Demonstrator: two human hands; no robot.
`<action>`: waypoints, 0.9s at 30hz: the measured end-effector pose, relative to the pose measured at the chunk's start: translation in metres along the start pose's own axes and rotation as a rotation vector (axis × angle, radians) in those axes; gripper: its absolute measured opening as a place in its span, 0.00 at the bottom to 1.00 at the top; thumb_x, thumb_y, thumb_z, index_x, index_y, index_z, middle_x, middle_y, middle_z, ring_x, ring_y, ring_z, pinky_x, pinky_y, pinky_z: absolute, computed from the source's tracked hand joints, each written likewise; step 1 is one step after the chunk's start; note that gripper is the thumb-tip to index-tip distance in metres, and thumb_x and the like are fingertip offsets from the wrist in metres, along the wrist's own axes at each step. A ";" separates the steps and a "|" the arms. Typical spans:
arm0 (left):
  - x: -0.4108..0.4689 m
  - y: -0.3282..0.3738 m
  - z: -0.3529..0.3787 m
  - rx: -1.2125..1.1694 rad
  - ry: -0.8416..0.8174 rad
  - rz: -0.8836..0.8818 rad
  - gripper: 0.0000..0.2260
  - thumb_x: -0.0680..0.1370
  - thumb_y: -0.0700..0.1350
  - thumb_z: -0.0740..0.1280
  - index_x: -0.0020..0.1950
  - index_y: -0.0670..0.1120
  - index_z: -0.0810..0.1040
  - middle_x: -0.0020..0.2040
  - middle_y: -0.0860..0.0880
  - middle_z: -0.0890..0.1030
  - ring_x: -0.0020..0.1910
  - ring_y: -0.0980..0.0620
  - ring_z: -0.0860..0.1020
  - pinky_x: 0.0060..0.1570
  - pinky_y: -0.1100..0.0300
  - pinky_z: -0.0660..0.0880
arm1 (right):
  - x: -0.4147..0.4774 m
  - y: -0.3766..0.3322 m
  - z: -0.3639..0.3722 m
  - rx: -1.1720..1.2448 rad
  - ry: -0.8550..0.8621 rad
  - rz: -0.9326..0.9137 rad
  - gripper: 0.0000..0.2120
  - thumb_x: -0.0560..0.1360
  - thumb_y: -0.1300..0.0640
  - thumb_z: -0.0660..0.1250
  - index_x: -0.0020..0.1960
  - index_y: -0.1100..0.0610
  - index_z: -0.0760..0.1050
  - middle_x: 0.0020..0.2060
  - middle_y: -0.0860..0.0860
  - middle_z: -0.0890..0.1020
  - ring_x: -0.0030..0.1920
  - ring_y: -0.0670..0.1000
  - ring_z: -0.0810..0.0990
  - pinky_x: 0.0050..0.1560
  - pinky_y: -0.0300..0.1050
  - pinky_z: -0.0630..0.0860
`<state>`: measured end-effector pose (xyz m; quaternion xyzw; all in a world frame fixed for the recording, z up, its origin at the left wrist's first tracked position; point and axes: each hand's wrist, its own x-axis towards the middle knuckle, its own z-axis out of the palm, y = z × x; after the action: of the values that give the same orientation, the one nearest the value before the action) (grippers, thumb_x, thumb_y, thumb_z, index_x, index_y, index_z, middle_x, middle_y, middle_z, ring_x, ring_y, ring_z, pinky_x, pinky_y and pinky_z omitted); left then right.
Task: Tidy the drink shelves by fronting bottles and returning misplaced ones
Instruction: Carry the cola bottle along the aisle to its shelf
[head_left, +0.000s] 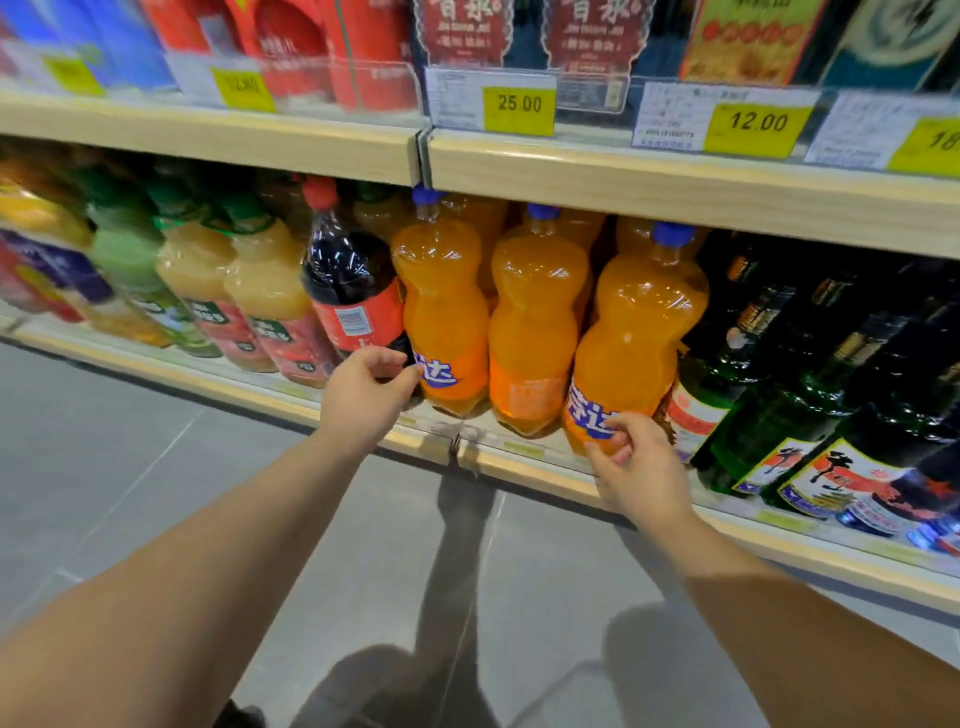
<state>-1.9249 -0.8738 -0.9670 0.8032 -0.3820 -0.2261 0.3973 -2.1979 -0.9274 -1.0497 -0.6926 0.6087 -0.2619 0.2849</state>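
orange soda bottle (631, 332): blue cap, right of cola bottle (353, 291) | my right hand (641, 465) pinches its label | my left hand (366, 392) curled loosely at cola's base

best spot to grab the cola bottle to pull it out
Probably the narrow neck just under the red cap, from the front: the cola bottle stands upright, wedged between a juice bottle and an orange soda, so its sides are blocked.

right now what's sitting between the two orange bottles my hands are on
One more orange bottle, blue cap, label turned away, stands between the left-hand orange bottle and the right-hand orange bottle, as the head view shows.
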 end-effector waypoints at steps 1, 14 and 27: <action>0.008 -0.009 -0.008 -0.038 0.064 -0.007 0.15 0.73 0.51 0.72 0.55 0.45 0.79 0.48 0.50 0.83 0.49 0.50 0.81 0.50 0.58 0.78 | 0.000 -0.007 0.005 -0.007 -0.006 -0.006 0.16 0.73 0.49 0.70 0.58 0.50 0.72 0.49 0.47 0.74 0.38 0.44 0.75 0.41 0.45 0.77; 0.080 -0.061 -0.038 -0.256 0.164 0.146 0.41 0.68 0.54 0.76 0.75 0.44 0.61 0.70 0.44 0.66 0.70 0.47 0.65 0.70 0.52 0.63 | -0.007 -0.157 0.134 0.038 -0.169 -0.016 0.21 0.72 0.47 0.71 0.63 0.51 0.74 0.47 0.49 0.78 0.43 0.48 0.76 0.45 0.47 0.79; 0.144 -0.077 -0.048 -0.328 -0.240 0.279 0.35 0.62 0.55 0.80 0.65 0.51 0.71 0.59 0.56 0.79 0.59 0.60 0.78 0.58 0.57 0.78 | 0.054 -0.172 0.200 0.351 -0.072 0.025 0.24 0.78 0.52 0.66 0.72 0.52 0.67 0.66 0.48 0.76 0.48 0.34 0.73 0.63 0.38 0.71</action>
<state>-1.7724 -0.9354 -1.0099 0.6351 -0.4918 -0.3217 0.5014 -1.9299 -0.9489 -1.0660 -0.6337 0.5516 -0.3354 0.4262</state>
